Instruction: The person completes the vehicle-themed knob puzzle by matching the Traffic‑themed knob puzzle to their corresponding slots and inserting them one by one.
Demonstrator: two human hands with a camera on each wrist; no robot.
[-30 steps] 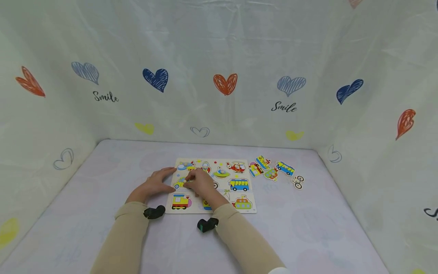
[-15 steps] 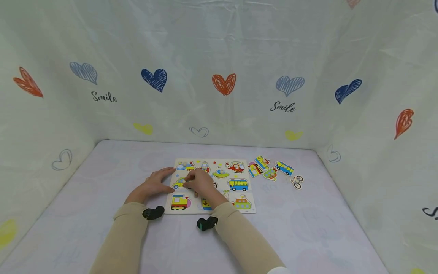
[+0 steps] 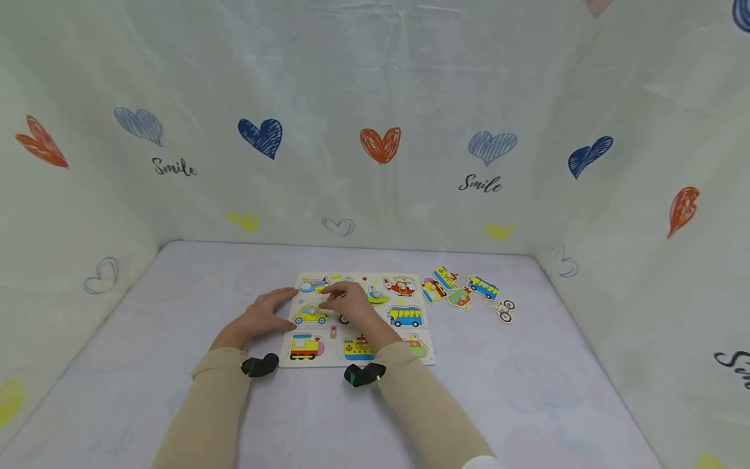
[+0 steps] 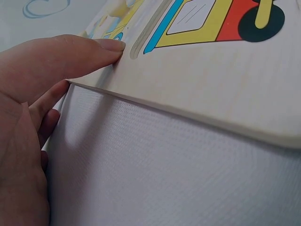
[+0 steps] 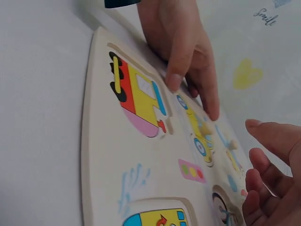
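A wooden puzzle board [image 3: 333,355] with printed vehicles lies on the table. My left hand [image 3: 258,317] rests at its left edge. In the left wrist view the thumb [image 4: 84,55] lies on the board's top face; the other fingers are partly hidden at the edge. A yellow car piece [image 3: 310,316] with a knob sits in its slot, close to the left thumb. Just above and right of the car hovers my right hand [image 3: 356,307], fingers loosely bent. The right wrist view shows a gap between its thumb and fingers [image 5: 263,183], with nothing held.
Right of the board lie several loose pieces: a train [image 3: 433,291], a boat [image 3: 446,277], a submarine [image 3: 459,298], a bus [image 3: 483,287] and a bicycle-like piece [image 3: 504,311]. A white curtain [image 3: 422,215] with hearts surrounds the table.
My right hand has let go of the car piece and lifted off it, slightly up and to the right. The left hand stays at the board's edge. The view has shifted a little.
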